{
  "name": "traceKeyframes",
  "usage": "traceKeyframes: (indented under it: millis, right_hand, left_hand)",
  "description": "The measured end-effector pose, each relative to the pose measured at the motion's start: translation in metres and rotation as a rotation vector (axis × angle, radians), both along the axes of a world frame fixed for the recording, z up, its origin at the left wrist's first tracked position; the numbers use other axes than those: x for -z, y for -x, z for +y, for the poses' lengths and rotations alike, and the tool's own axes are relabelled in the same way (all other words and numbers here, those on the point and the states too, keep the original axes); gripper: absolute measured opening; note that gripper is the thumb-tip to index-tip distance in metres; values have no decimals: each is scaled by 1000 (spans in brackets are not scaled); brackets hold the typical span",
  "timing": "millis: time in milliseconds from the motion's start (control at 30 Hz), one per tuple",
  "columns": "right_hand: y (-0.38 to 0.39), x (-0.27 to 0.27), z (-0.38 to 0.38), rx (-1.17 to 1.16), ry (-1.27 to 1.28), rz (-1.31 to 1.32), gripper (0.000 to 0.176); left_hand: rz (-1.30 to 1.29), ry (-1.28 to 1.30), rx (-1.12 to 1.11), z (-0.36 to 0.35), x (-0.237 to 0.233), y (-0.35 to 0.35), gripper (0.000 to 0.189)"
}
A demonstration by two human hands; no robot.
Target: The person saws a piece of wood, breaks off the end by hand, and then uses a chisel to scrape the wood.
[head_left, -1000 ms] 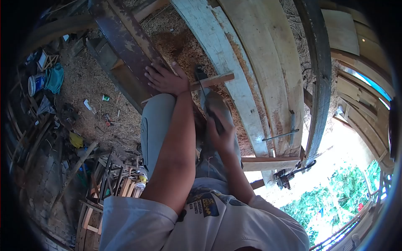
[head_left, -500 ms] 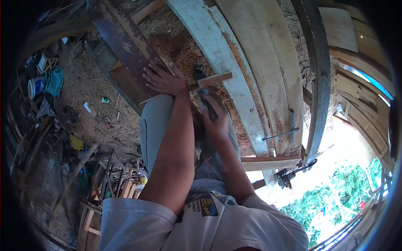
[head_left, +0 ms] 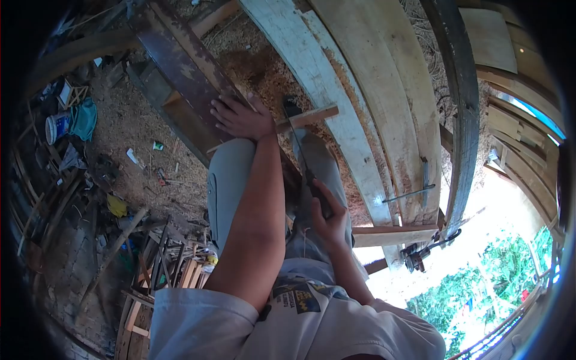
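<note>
In the head view my right hand point(head_left: 331, 219) is closed round the dark handle of a handsaw point(head_left: 302, 157). The narrow blade points away from me and crosses a thin wooden strip point(head_left: 312, 116). My left hand point(head_left: 247, 119) lies flat with fingers spread over a dark brown, worn board point(head_left: 191, 75), pressing down where the strip passes beneath the palm. From there the strip juts out to the right, its far end over a pale plank. My knees are close under the strip, and the wrist hides part of it.
Long pale planks point(head_left: 384, 114) lie at the right, with a bent metal rod point(head_left: 409, 193) on them. A dark beam point(head_left: 459, 120) stands beyond. Sawdust and scraps cover the floor at left, near a white bucket point(head_left: 58, 127) and a wood pile point(head_left: 192, 270).
My right hand has pulled the saw back toward my body, so more blade shows. The left hand stays on the board, and the whole view has shifted slightly.
</note>
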State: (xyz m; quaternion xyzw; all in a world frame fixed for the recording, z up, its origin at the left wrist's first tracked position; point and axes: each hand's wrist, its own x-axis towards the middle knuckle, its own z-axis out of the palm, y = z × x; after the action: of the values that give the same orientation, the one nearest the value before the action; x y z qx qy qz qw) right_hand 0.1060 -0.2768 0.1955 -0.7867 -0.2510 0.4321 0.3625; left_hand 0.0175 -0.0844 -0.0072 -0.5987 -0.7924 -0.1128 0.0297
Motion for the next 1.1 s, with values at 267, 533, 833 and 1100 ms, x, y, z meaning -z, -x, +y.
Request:
traceKeyframes:
  millis: [267,533,833,1100]
  right_hand:
    - [-7,7,-4,-45,-59,-6,39]
    - [-10,38,53,-31,-89,1,37]
    - [-7,37,60,-69,-77,-20,36]
    - [-7,32,39,-57,-103,-8,37]
  left_hand:
    - [-3,-18,15,-4,4,1,75]
    - [-26,-25,-6,4,1,-1,76]
    - [46,54,-13,-6,0,5,77]
    - [21,18,-6,-1,0,-1,77]
